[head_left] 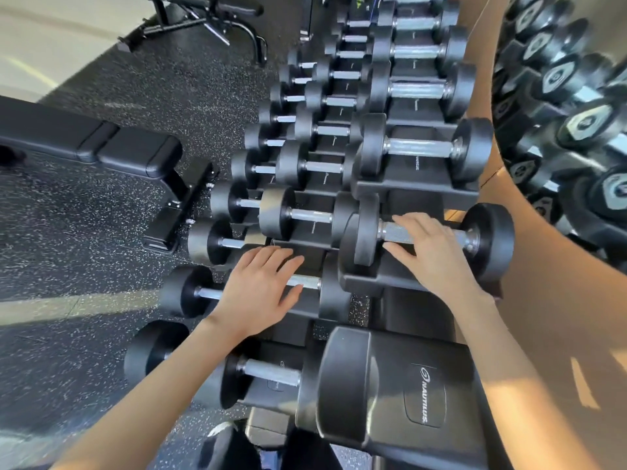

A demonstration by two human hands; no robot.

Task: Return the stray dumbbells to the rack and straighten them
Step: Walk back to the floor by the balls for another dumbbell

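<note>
- Here, a black three-tier rack [400, 385] is seen from above, with round-headed dumbbells laid crosswise in its saddles in rows running away from the viewer
- The right hand [434, 252] is laid on the steel handle [390, 232] of the nearest top-tier dumbbell [488, 239], which is seated in its saddle at the near end of the upper shelf
- The fingers of that hand are stretched almost straight across the far side of the handle and the thumb is placed on the near side; no closed grip is shown
- The left hand [261, 286] is spread palm down over a middle-tier dumbbell [336, 290], one shelf lower and just to the left of the other
- Its fingers are held loose and slightly apart, and a short length of bright bar is left showing past the fingertips; what lies under the palm is hidden
- Both bare forearms are reached in from the bottom edge, the left over the lower shelves, the right beside the rack's end cap, on which a brand mark is printed
- The other racked dumbbells [420, 89] are seen lined up, heads side by side, on all three tiers
- A black padded bench [135, 154] is parked on the speckled rubber floor [68, 232] to the left of the rack
- A tan wall [543, 317] is set along the right, and blurred hex-ended dumbbells [559, 76] are seen at the upper right, past its curved edge
</note>
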